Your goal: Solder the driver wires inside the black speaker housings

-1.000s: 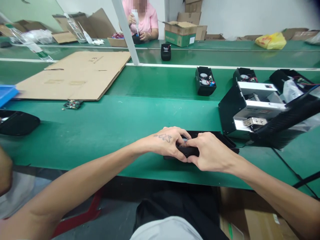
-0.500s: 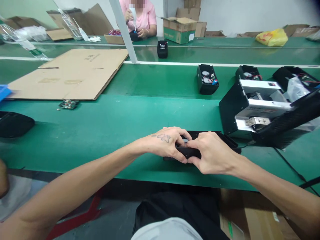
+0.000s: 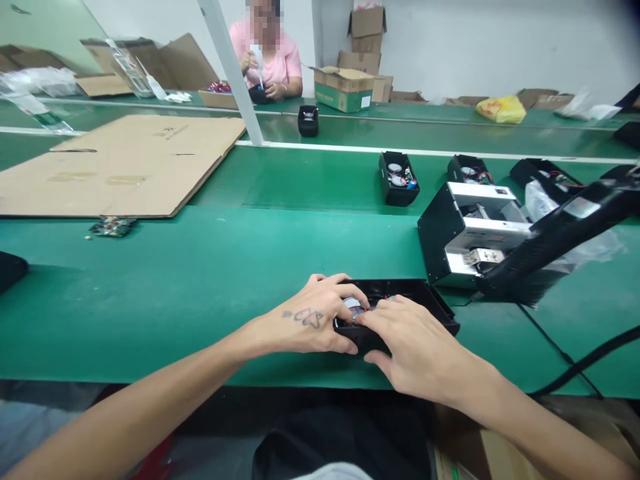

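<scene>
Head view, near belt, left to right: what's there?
circuit board → left hand → right hand → black-and-silver machine → long black tool. Both hands grip the black open case. It overlaps them, so it has no place in the order.

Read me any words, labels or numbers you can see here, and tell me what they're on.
Nothing here reads clearly.
Flat cardboard sheet: faint print, too blurred.
Green carton: white label, too small.
Left hand, on the black casing: tattoo mark, not legible.
Black handheld tool: pale label, too blurred.
</scene>
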The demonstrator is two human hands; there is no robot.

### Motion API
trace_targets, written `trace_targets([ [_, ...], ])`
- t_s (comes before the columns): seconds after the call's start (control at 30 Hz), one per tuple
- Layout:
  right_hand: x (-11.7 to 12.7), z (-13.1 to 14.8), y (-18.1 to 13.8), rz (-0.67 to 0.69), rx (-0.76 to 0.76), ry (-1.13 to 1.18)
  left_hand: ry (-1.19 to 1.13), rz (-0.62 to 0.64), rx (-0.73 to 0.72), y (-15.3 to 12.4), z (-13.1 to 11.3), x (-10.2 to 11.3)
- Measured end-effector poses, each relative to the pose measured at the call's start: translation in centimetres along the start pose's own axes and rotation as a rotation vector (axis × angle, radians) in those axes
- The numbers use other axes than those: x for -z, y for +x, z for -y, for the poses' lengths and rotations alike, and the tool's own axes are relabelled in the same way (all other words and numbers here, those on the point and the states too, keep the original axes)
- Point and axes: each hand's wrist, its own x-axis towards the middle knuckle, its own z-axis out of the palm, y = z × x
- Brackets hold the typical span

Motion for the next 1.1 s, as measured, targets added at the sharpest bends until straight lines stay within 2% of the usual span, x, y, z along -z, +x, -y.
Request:
trace_targets([
  [0.17, 0.0, 0.2, 1.7, 0.046, -0.082, -0.06, -0.054, 0.031, 0.042, 0.6, 0.3, 0.5],
  [0.37, 0.5, 0.0, 2.2, 0.029, -0.07, -0.147, -0.102, 0.073, 0.087, 1.3, 0.4, 1.1],
  [0.6, 0.9, -0.5, 3.4, 0.0, -0.09, -0.009, -0.224, 0.137, 0.193, 1.9, 1.1, 1.7],
  [0.83, 1.5, -1.3, 4.8, -0.037, -0.118, -0.028, -0.349, 0.192, 0.183, 3.0, 2.0, 2.4],
  [1.1, 1.8, -1.2, 4.9, -0.028, -0.091, -0.021, -0.366, 0.22, 0.208, 3.2, 2.0, 2.9],
])
